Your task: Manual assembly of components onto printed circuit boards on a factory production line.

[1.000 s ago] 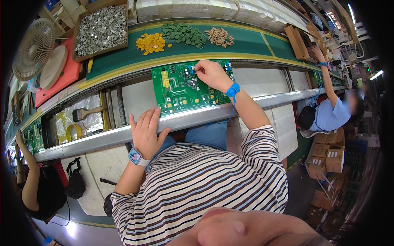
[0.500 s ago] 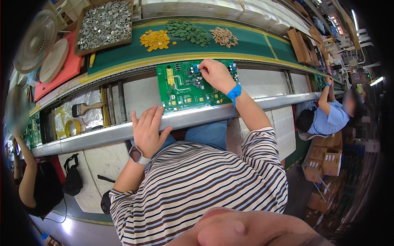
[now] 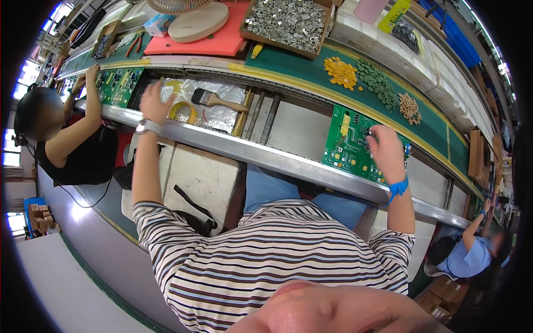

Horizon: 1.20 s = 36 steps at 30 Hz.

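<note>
My left hand (image 3: pixel 156 104) is raised over the left end of the metal rail, its fingers apart and holding nothing visible. Close to it are a clear plastic bag (image 3: pixel 218 117), a roll of yellow tape (image 3: pixel 192 114) and a wooden-handled brush (image 3: pixel 219 101). Over the green circuit board (image 3: pixel 340 150) hovers my right hand (image 3: pixel 387 151), a blue wrist strap (image 3: pixel 398 189) on its wrist. Its fingers are curled, with thumb and fingertips apart near small dark components. The hand hides part of the board.
Beyond the rail lie yellow discs (image 3: pixel 340 73), green discs (image 3: pixel 375 80) and tan cylindrical parts (image 3: pixel 410 108). A cardboard box of metal parts (image 3: pixel 286 25) stands behind. More green boards (image 3: pixel 119 86) sit at left, beside a co-worker (image 3: pixel 72 141); another person (image 3: pixel 472 252) works at right.
The view has swung left, so the board appears farther right. My left hand has left the rail near the board and moved left. My right hand's pinch has loosened over the board.
</note>
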Each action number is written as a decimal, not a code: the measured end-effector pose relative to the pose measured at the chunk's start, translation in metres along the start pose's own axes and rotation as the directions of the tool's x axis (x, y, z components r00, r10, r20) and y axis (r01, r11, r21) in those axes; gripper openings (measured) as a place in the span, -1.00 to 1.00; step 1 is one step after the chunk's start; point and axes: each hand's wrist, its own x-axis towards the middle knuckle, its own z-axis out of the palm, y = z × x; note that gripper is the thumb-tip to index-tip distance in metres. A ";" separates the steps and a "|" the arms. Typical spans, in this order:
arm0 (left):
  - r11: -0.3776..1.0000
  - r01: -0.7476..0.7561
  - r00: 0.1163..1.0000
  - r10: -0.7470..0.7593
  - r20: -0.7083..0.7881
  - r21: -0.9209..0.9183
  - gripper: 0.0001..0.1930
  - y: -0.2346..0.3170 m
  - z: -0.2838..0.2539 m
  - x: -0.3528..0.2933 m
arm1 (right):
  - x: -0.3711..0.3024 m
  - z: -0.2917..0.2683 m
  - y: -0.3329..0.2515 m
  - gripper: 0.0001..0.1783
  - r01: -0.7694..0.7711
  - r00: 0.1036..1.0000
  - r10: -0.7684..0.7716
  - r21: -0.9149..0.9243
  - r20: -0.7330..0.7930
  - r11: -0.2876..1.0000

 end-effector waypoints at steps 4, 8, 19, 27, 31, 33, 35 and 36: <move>0.810 0.423 0.809 -0.540 0.234 0.407 -0.19 -0.103 0.007 0.019 | -0.005 0.027 -0.069 -0.75 0.477 0.863 -0.504 0.280 0.031 0.833; 0.697 0.529 0.643 -0.701 0.308 0.484 -0.10 -0.143 0.025 0.024 | -0.014 0.047 -0.090 -0.62 0.510 0.813 -0.558 0.260 0.166 0.820; 0.864 0.366 0.706 -0.500 0.501 0.346 -0.09 -0.056 -0.008 0.013 | -0.078 0.015 -0.023 -0.70 0.123 0.983 -0.128 0.051 0.133 0.991; 0.937 0.253 0.758 -0.347 0.553 0.241 -0.20 -0.012 -0.017 -0.016 | -0.143 -0.026 0.084 -0.75 -0.261 0.965 0.261 -0.149 -0.023 0.954; 0.968 0.186 0.775 -0.250 0.580 0.169 -0.24 0.032 -0.029 -0.028 | -0.173 -0.047 0.140 -0.77 -0.373 0.927 0.349 -0.247 -0.135 0.894; 0.986 0.128 0.800 -0.166 0.576 0.107 -0.27 0.061 -0.041 -0.035 | -0.171 -0.056 0.156 -0.80 -0.571 0.771 0.636 -0.486 -0.040 0.661; 0.993 0.094 0.786 -0.120 0.606 0.076 -0.28 0.092 -0.055 -0.039 | -0.149 -0.054 0.158 -0.82 -0.499 0.849 0.522 -0.441 -0.079 0.746; 0.997 0.058 0.769 -0.071 0.636 0.042 -0.28 0.106 -0.062 -0.043 | -0.134 -0.050 0.156 -0.84 -0.417 0.907 0.402 -0.398 -0.125 0.817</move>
